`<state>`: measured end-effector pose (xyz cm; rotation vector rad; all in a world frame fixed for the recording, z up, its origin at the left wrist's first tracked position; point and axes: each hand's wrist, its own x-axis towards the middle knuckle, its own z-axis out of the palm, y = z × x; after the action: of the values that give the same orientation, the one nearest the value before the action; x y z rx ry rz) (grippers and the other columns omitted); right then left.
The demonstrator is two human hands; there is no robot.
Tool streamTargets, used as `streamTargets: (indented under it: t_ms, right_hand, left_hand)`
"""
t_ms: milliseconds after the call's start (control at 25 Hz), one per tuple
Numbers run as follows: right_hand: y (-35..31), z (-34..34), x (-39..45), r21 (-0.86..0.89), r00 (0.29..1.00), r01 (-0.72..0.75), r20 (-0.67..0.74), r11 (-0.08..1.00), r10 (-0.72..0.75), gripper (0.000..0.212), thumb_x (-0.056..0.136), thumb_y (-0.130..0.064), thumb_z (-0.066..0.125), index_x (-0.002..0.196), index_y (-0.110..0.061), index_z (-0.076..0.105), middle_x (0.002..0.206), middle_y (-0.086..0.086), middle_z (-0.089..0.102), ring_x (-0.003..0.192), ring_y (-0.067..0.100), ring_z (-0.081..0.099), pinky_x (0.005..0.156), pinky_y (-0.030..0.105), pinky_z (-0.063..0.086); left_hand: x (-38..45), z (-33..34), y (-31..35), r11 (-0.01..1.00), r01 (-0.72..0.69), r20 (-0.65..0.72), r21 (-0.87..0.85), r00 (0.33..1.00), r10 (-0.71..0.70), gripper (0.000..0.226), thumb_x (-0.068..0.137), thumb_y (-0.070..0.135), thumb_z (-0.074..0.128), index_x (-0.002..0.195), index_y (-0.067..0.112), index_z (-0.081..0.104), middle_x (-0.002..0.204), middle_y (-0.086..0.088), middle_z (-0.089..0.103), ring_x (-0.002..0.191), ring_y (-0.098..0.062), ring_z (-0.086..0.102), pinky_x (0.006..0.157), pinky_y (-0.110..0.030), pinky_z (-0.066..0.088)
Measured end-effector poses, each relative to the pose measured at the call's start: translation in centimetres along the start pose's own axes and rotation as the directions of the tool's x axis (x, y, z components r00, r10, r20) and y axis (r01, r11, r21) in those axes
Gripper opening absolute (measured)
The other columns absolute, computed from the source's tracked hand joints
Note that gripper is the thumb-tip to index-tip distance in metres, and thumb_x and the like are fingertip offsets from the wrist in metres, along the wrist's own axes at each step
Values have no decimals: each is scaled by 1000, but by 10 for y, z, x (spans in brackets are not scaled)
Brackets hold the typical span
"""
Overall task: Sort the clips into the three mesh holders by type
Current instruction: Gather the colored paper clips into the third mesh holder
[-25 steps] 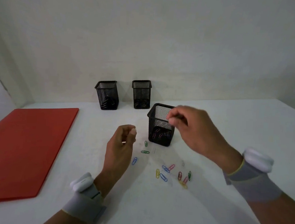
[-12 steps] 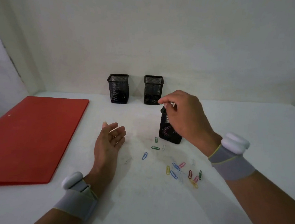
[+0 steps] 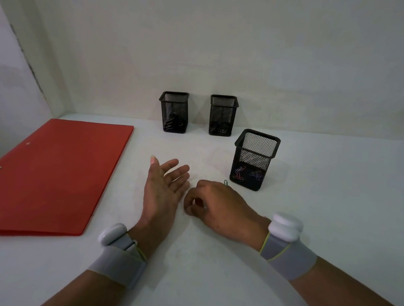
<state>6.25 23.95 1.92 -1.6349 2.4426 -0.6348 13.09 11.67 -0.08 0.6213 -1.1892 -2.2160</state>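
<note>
Right hand has come down from the rim of the near mesh holder to the table, now just in front of the holder and beside the left hand. The loose coloured clips seen on the table half a second ago are now mostly hidden under the right hand and wrist; only one green paper clip shows, lying on the table just past the knuckles, between hand and near holder.

Right hand: knuckles up, fingers curled under, thumb and forefinger tips drawn close together low over the table. Whether they pinch a clip cannot be told; the tips are in shadow.

Left hand: spread flat-open, palm turned up and inward, fingers extended and slightly fanned, edge of hand resting on the table. Holds nothing. Fingertips close to the right hand's curled fingers but apart.

Near mesh holder: upright, black, coloured paper clips (red, blue) visible through the mesh at the bottom.

Two more holders stand upright at the back by the wall, well apart from the hands: back left holder with dark clips inside, back right holder with a dark heap at the bottom, type not clear.

A red folder lies flat at far left. Both wrists carry grey bands with white pods.
</note>
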Motion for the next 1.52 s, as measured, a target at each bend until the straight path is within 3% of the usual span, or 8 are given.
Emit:
streamTargets:
  t_ms: [200,320,560,720,920,1080,1320,1520]
  right_hand:
    - [1,4,-9,-173,991,66,127,983,-44,8,94,-14,47,98,-18,54,101,3,53,93,21,47,73,38,43]
    - [-4,-13,-1,-41,998,-18,52,999,20,5,94,-19,48,91,-22,50,98,-3,57,91,20,55,76,39,48]
    - [-4,-35,12,233,998,-19,-55,972,32,8,90,-22,60,89,-29,63,85,-9,70,71,6,64,71,31,55]
    - [15,-30,6,199,982,-40,-175,979,76,9,91,-19,58,89,-26,64,83,-10,66,66,1,56,68,26,50]
    - [36,-15,-5,61,995,-98,12,993,97,6,85,-31,66,90,-31,70,88,-10,59,82,7,56,75,29,48]
    - [37,-7,-9,6,993,-113,18,994,113,10,91,-25,56,85,-28,63,88,-11,52,84,9,51,73,29,45]
    - [7,-26,6,283,976,19,-213,959,44,6,88,-20,61,84,-23,63,77,-9,64,65,5,54,65,23,45]
    - [24,-39,10,188,956,-119,-245,975,164,12,89,-19,59,89,-26,68,74,-8,68,59,0,57,59,21,42]
  left_hand:
    - [1,1,1,998,56,49,-7,997,-56,66,95,61,25,126,12,56,125,-11,63,121,-28,55,108,-43,39]
    - [-2,4,0,987,155,125,-49,981,-148,73,94,63,22,129,8,54,127,-14,62,119,-29,57,103,-37,40]
    - [-9,8,-6,912,357,244,-203,920,-306,85,91,68,24,131,-3,50,129,-28,57,122,-40,55,109,-53,36]
    - [-7,6,-6,888,303,164,-345,951,-262,75,93,63,30,129,0,50,124,-28,60,114,-40,60,101,-47,45]
    - [-6,4,-6,886,216,69,-410,976,-206,68,94,60,34,130,5,50,127,-26,58,117,-45,56,103,-50,43]
    - [-6,4,-6,887,234,84,-397,972,-219,68,94,60,33,128,4,51,127,-26,58,119,-45,54,107,-51,39]
    - [-14,13,-5,892,347,193,-290,934,-301,74,95,59,27,127,-3,51,124,-27,60,117,-39,58,104,-48,42]
    - [-14,14,-6,881,358,187,-311,931,-312,75,96,59,26,126,-5,52,121,-29,62,117,-42,58,102,-47,43]
